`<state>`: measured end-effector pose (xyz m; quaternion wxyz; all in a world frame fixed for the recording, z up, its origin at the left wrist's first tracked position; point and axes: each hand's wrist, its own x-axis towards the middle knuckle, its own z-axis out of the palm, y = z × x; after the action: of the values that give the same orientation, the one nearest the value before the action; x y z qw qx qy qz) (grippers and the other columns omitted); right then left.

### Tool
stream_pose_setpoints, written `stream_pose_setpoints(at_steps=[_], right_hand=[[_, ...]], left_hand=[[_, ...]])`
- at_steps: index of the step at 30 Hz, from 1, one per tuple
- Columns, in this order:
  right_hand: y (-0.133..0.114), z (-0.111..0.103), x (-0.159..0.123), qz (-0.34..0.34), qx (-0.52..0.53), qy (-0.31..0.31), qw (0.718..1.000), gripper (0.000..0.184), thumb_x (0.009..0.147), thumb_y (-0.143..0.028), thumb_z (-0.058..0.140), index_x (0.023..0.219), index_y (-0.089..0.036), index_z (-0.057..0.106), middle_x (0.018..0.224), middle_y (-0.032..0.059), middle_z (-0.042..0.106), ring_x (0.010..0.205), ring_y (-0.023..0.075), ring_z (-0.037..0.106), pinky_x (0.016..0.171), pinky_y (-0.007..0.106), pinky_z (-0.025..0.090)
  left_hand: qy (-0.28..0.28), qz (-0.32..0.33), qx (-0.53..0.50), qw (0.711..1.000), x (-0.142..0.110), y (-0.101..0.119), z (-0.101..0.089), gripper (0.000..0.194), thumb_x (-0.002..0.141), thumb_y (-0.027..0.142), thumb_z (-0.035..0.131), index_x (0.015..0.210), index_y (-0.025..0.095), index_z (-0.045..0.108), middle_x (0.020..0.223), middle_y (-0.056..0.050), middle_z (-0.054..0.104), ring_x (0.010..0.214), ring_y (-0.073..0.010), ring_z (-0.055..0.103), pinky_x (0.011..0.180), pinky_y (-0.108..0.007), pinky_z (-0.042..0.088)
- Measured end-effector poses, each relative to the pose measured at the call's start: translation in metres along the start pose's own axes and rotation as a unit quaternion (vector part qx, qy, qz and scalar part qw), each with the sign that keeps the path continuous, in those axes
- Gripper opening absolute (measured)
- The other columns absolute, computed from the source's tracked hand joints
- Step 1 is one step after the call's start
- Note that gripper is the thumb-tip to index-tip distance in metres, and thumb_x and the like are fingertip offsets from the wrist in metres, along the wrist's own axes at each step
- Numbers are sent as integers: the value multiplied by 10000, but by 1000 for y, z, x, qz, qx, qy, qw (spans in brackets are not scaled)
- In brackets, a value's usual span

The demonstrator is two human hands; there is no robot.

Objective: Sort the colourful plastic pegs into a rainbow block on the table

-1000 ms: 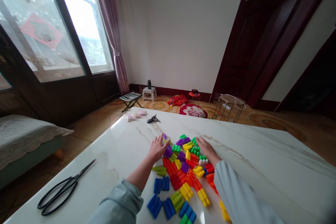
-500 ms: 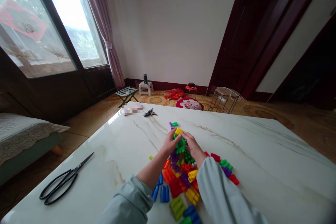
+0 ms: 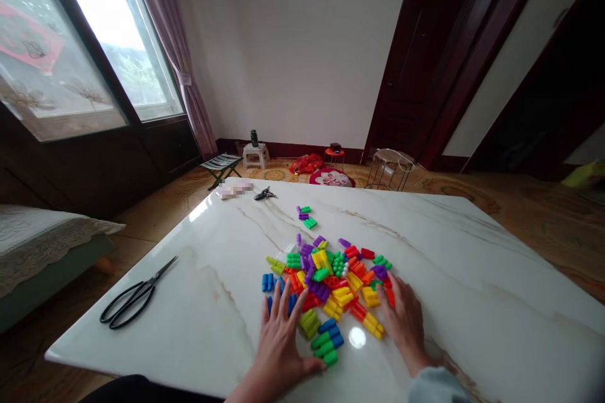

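A heap of coloured plastic blocks (image 3: 331,280) in red, yellow, blue, green, purple and orange lies on a white marble table (image 3: 472,277). My left hand (image 3: 278,343) rests flat on the table at the heap's near left edge, fingers spread, touching blue blocks. My right hand (image 3: 404,324) lies flat at the heap's near right edge, fingers apart, its fingertips by red and yellow blocks. Neither hand holds anything. A few green and purple blocks (image 3: 306,216) lie apart, farther back.
Black scissors (image 3: 135,295) lie near the table's left edge. A small dark object (image 3: 263,194) and a blurred pink item (image 3: 235,189) sit at the far edge. Beyond are stools (image 3: 255,154), a folding seat (image 3: 221,165), a wire table (image 3: 390,167) and a bed (image 3: 42,245).
Both hands have drawn back from the far side of the heap to its near edge and now lie flat and spread. The blocks are spread wider. The camera has pulled back.
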<state>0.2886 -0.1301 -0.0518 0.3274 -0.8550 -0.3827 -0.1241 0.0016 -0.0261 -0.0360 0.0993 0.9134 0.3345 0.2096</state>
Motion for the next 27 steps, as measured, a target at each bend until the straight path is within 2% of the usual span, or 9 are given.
stream_pose_setpoints(at_steps=[5,8,11,13,15,17,20,23,27], right_hand=[[-58,29,-3,10,58,-25,998,635,864,-649,360,1235,-178,570,1311,156,513,1207,332,455,992,526,339],[-99,36,6,-15,180,-44,983,585,881,-597,400,1243,-165,556,1347,145,484,1249,288,432,1020,450,361],[-121,34,25,-87,283,-137,945,577,874,-558,477,1338,-216,474,1358,97,489,1265,246,430,1025,393,381],[-119,30,45,-117,302,-170,931,579,869,-553,494,1354,-240,459,1339,76,512,1234,235,464,1006,375,400],[-104,27,71,-84,266,-123,952,553,883,-573,432,1284,-206,531,1264,92,567,1176,242,505,1002,383,398],[-85,27,95,-12,164,-70,984,582,872,-605,392,1199,-169,595,1223,118,585,1166,278,493,1033,424,352],[-69,37,117,88,25,-157,983,633,836,-666,396,1252,-223,573,1253,116,568,1125,325,505,959,487,386],[-79,53,116,54,-34,-239,969,604,793,-655,484,1274,-297,556,1264,70,562,1141,335,483,909,470,411],[-105,73,105,5,-28,-238,971,558,761,-420,589,1303,-305,527,1248,64,552,1108,299,508,881,395,433]], left_hand=[[-5,17,-13,1000,33,14,17,1060,589,769,624,1472,309,260,1549,-128,207,1390,-432,194,1088,-666,109],[-40,34,-46,998,65,4,9,968,654,663,657,1461,270,294,1538,-149,227,1399,-372,223,1114,-587,187],[-97,66,-73,990,91,-14,-7,924,684,607,665,1451,226,320,1510,-167,288,1385,-329,281,1117,-514,252],[-105,60,-59,991,106,-27,-17,860,695,607,655,1424,249,373,1484,-143,349,1375,-327,298,1127,-530,214],[-83,27,-32,996,119,-39,-23,823,695,626,643,1402,279,406,1479,-115,363,1385,-343,264,1132,-564,156],[-63,-15,-18,998,132,-47,-23,865,678,660,634,1417,288,379,1488,-112,346,1395,-368,217,1121,-590,143],[-81,-47,-33,995,155,-49,-14,924,656,686,623,1438,282,341,1470,-128,358,1381,-381,233,1094,-572,225],[-100,-32,-39,994,176,-38,1,859,618,630,669,1380,311,434,1415,-116,411,1300,-369,360,1036,-515,338],[-79,-17,-13,997,189,-21,15,746,574,485,713,1283,336,533,1269,-103,513,1170,-364,457,939,-520,401]])
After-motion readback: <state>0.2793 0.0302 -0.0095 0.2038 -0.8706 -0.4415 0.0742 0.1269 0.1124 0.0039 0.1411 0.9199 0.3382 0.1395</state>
